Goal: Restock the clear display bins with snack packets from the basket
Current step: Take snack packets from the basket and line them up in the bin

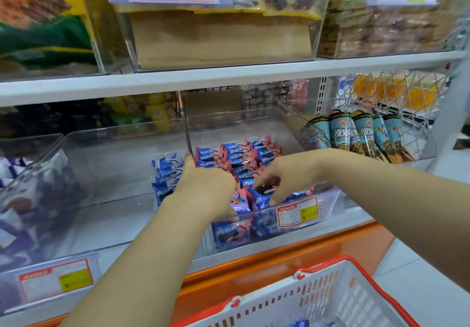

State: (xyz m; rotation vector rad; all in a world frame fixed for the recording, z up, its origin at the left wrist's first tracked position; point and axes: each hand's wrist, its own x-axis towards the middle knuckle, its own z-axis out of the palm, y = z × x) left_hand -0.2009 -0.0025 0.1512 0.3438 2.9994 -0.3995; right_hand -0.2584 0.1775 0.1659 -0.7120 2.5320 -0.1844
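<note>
A clear display bin (333,200) on the lower shelf holds rows of pink-and-blue snack packets (239,155). Both my hands reach into it. My left hand (206,186) rests on the packets at the bin's left side, its thumb against the divider wall, fingers curled over a pink packet. My right hand (284,174) hovers over the front row with fingers spread, fingertips touching a blue packet (264,192). The white basket with a red rim (338,298) sits below at the bottom right, and a blue packet (301,323) shows inside it.
The bin to the left (106,174) holds a few blue packets (166,171) against its right wall. Cone-shaped snacks (361,136) lie in the bin on the right. A white shelf board (229,77) overhangs the bins. An orange shelf base (292,258) runs below.
</note>
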